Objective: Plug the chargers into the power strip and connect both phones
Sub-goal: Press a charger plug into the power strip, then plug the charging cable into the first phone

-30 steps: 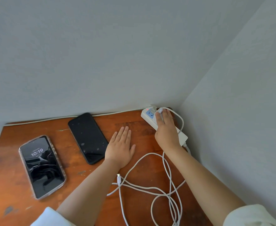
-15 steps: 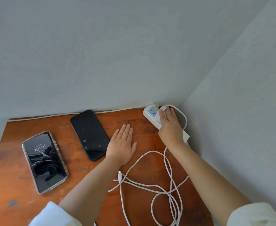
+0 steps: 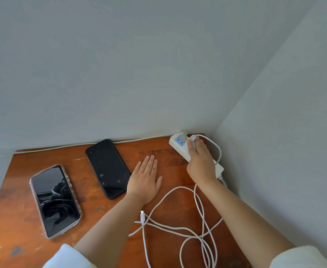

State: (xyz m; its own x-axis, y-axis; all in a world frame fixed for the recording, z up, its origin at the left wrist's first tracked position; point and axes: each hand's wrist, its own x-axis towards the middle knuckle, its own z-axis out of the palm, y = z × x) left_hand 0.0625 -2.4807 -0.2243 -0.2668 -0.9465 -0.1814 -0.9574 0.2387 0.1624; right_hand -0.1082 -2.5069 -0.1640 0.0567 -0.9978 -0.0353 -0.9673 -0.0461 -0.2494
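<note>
A white power strip (image 3: 179, 145) with a red light lies in the table's far right corner. My right hand (image 3: 201, 161) rests over it, fingers pressed on a white charger (image 3: 192, 138) at a socket. My left hand (image 3: 144, 180) lies flat, fingers apart, on the wood next to a black phone (image 3: 107, 168). A second phone in a clear case (image 3: 55, 201) lies further left, its screen dark. Loose white cables (image 3: 197, 229) coil near the front, one connector tip (image 3: 142, 215) free beside my left forearm.
The wooden table (image 3: 168, 157) sits in a corner between two grey walls. A thin white cord (image 3: 81, 145) runs along the back edge to the strip. The table's left edge drops off beyond the cased phone.
The cased phone's lit clock screen has gone dark. My right hand stays on the charger at the strip and my left hand stays flat; the view has shifted slightly.
</note>
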